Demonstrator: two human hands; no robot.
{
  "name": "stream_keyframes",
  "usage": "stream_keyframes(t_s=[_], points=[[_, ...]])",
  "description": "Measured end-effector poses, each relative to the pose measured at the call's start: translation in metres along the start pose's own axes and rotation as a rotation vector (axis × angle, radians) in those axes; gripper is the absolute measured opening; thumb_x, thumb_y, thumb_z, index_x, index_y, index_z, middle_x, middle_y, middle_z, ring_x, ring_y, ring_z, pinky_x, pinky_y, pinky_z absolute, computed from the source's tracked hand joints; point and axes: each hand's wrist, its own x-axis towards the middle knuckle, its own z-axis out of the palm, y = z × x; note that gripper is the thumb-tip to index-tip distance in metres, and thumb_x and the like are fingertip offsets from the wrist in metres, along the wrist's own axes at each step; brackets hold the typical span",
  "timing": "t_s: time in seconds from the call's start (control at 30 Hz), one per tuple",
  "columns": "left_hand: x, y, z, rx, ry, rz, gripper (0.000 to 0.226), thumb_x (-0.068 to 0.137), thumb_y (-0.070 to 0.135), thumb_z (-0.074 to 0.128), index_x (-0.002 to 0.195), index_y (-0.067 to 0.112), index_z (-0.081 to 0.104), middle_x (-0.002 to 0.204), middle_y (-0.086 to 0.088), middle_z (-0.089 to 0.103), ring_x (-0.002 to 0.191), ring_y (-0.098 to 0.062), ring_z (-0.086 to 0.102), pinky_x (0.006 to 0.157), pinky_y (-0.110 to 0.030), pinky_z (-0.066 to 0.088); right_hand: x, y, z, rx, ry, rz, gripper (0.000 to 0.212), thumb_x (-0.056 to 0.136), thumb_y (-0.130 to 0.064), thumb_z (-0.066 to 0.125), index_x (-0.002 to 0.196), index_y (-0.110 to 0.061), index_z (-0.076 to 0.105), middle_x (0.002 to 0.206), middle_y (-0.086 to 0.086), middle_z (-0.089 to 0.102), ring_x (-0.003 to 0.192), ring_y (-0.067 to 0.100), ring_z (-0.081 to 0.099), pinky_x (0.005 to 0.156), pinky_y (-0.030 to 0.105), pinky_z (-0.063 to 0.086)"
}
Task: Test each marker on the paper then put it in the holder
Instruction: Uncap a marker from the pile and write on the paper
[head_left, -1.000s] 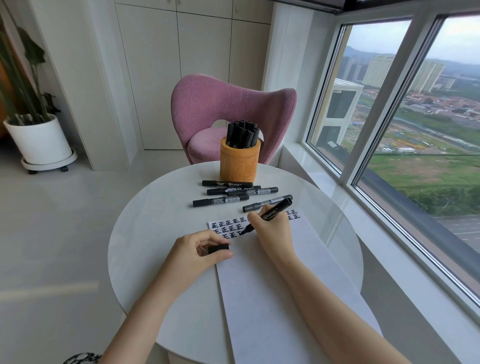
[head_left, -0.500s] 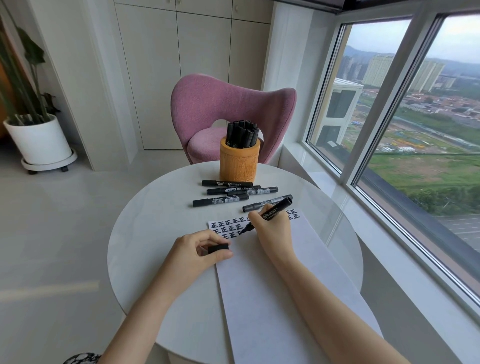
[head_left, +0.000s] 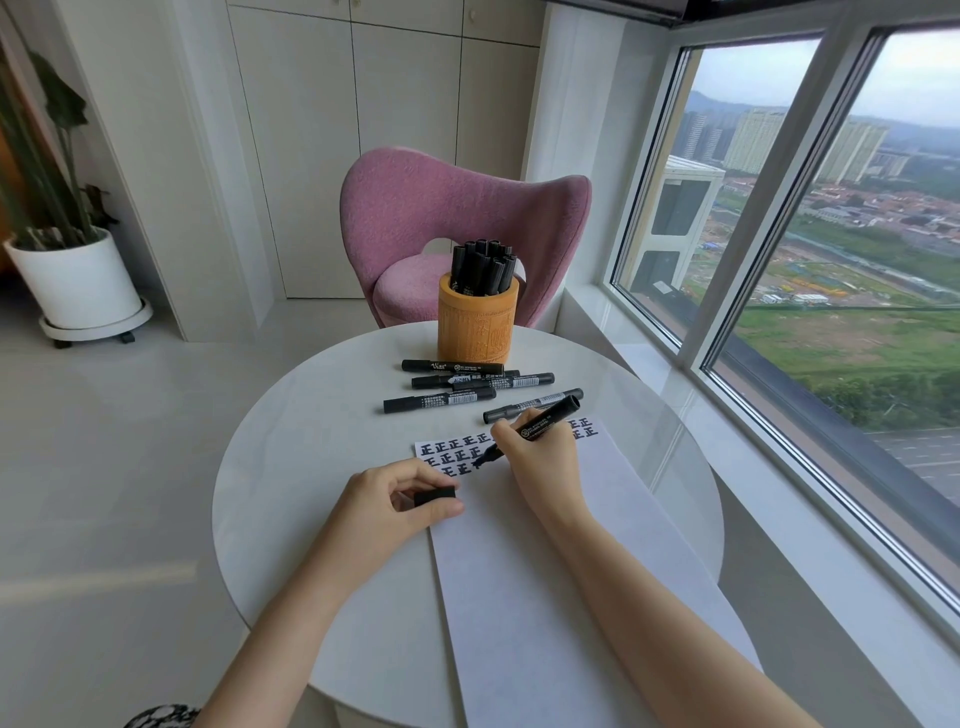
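Paper (head_left: 545, 597), a long white sheet, lies on the near right of the round white table (head_left: 291, 467), and its near end passes over the table's near rim. The table's left half is bare out to its edge. A window (head_left: 831, 260) runs close along the right, and a pink chair (head_left: 457, 208) stands just behind the far rim.

Both hands and the pen stand almost as they did half a second ago, with the tip shifted only slightly along the same third row of written characters.

At the far edge stands a carved wooden holder (head_left: 478, 327), packed with upright black markers (head_left: 483, 265). Between the holder and the paper lie five loose markers (head_left: 439, 402), capped and roughly parallel. The nearest of them sits just beside the sheet's far edge.

The right hand (head_left: 540, 462) rests on the paper and pinches the uncapped marker (head_left: 545, 415) in a writing grip, tip down on the sheet. The left hand (head_left: 395, 504) rests at the paper's left edge, fingers curled, pinching the black cap (head_left: 435, 496) between thumb and fingertips.
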Motion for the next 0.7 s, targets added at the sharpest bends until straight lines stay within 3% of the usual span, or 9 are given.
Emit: stream_keyframes(t_s=[0.2,0.5,0.7], points=[[0.0014,-0.0035,-0.0006,0.003,-0.007,-0.013,0.015,0.069,0.017,0.082,0.077,0.026,0.073,0.083,0.006,0.075,0.062,0.003,0.056,0.061,-0.005,0.038,-0.0012,-0.0009,0.0001,-0.014,-0.007,-0.009,0.035,0.080,-0.003,0.058,0.058,-0.016,0.035,0.052,-0.005,0.035,0.051,0.006,0.029,0.048,0.019,0.027],[-0.0009,0.0012,0.0003,0.004,0.003,-0.002,0.014,0.071,0.012,0.080,0.080,0.019,0.073,0.081,0.002,0.075,0.048,0.005,0.047,0.056,-0.004,0.034,-0.0015,-0.0009,-0.0013,-0.036,-0.011,0.001,0.027,0.078,-0.002,0.058,0.062,-0.011,0.038,0.052,-0.004,0.033,0.052,0.008,0.028,0.047,0.019,0.025],[-0.0008,0.0016,0.0002,0.005,0.002,0.002,0.014,0.071,0.012,0.080,0.080,0.018,0.073,0.081,0.002,0.075,0.049,0.006,0.049,0.056,-0.004,0.035,-0.0010,-0.0009,-0.0019,-0.006,-0.003,0.015,0.025,0.078,-0.002,0.057,0.063,-0.010,0.039,0.053,-0.004,0.033,0.052,0.008,0.028,0.047,0.019,0.025]])
